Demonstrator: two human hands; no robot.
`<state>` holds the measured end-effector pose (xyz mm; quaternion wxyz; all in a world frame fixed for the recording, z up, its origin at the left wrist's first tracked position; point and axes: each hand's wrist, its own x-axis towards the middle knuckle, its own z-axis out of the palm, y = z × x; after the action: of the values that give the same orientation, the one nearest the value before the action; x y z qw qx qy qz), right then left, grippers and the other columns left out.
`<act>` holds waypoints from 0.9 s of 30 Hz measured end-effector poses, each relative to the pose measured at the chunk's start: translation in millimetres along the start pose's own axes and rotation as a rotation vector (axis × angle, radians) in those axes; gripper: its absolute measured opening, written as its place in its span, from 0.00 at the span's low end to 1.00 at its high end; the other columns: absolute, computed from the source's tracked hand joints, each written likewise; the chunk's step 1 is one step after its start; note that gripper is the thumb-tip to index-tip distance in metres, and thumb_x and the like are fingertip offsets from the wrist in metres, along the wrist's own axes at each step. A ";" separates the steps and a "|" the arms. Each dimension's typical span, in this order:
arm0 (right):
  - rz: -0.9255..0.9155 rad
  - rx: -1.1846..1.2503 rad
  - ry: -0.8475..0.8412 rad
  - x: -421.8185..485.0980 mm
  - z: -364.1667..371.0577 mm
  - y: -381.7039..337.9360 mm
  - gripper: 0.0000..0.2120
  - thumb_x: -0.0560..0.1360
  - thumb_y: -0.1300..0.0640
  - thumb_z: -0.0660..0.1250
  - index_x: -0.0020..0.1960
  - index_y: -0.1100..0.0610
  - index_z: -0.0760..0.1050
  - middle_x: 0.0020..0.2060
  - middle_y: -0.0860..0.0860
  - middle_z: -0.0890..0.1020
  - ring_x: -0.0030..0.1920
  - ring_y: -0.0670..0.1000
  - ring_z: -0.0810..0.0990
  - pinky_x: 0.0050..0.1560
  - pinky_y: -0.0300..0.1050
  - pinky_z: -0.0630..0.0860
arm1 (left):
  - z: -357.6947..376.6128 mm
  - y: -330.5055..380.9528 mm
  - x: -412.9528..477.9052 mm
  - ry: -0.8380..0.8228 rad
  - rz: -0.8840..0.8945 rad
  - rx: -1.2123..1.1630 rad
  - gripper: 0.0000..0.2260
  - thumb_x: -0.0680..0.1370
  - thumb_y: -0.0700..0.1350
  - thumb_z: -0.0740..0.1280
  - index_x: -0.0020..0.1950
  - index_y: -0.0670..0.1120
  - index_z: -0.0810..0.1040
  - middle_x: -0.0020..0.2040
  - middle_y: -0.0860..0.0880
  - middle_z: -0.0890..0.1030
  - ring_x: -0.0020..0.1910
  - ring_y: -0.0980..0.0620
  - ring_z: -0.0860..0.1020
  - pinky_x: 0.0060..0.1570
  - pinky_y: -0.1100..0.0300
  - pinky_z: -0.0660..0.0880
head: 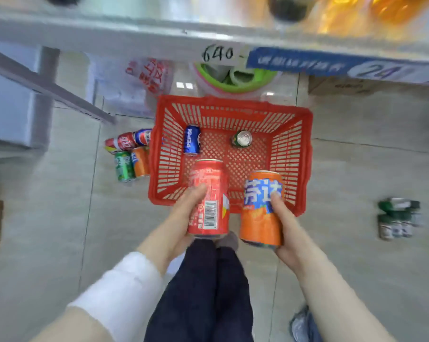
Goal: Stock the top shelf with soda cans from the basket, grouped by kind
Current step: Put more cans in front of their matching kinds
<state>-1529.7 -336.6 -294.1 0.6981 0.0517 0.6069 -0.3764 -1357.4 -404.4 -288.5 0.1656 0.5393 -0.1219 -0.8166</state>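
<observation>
Nearest the camera are the person's dark trousers and a white sleeve on the left arm, with both forearms reaching forward over the pale tiled floor. The left hand is wrapped round the lower half of a red aluminium soda can, thumb laid up its side. The right hand cups an orange aluminium soda can the same way, thumb pressed on the blue label band. Both cans are held upright and close together, just above the near rim of the red slatted plastic basket. In the basket, a blue soda can lies on its side at the back left. A green-sided can stands upright at the back, apart from it. A mixed cluster of cans lies on the floor against the basket's left wall, and some dark green cans lie well off to the right. The grey metal shelf crosses the top of the view, blurred. The cans look like rigid, thin-walled cylinders with smooth printed skins. They are probably weighty if full, apt to slip in a loose grasp and to dent if squeezed or dropped. A full wrap round the mid-body, as here, seems the safest hold for lifting each to its own group.
</observation>
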 end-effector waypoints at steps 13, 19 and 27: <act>-0.323 0.077 -0.074 -277.1 92.1 -90.4 0.47 0.44 0.38 0.80 0.58 0.58 0.75 0.46 0.54 0.84 0.42 0.52 0.83 0.45 0.48 0.80 | 98.7 96.5 -267.5 -0.145 0.223 -0.081 0.37 0.57 0.56 0.76 0.62 0.42 0.74 0.50 0.44 0.83 0.46 0.49 0.83 0.44 0.54 0.80; -0.385 -0.003 -0.107 -333.5 115.7 -108.8 0.51 0.41 0.37 0.80 0.59 0.59 0.75 0.52 0.60 0.82 0.46 0.56 0.82 0.45 0.51 0.80 | 109.8 112.8 -327.3 -0.176 0.297 -0.125 0.47 0.42 0.62 0.81 0.56 0.42 0.76 0.45 0.43 0.84 0.42 0.47 0.84 0.36 0.55 0.80; -0.539 -0.122 -0.250 -381.0 147.0 -147.5 0.45 0.40 0.44 0.81 0.53 0.63 0.76 0.36 0.58 0.84 0.32 0.54 0.83 0.29 0.45 0.78 | 114.1 151.1 -377.2 -0.243 0.471 0.046 0.48 0.48 0.60 0.81 0.61 0.37 0.74 0.49 0.37 0.82 0.44 0.43 0.82 0.41 0.52 0.79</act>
<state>-1490.0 -342.9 138.2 0.6442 -0.2001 0.5297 -0.5143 -1304.4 -388.8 129.9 0.3231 0.3977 -0.2817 -0.8113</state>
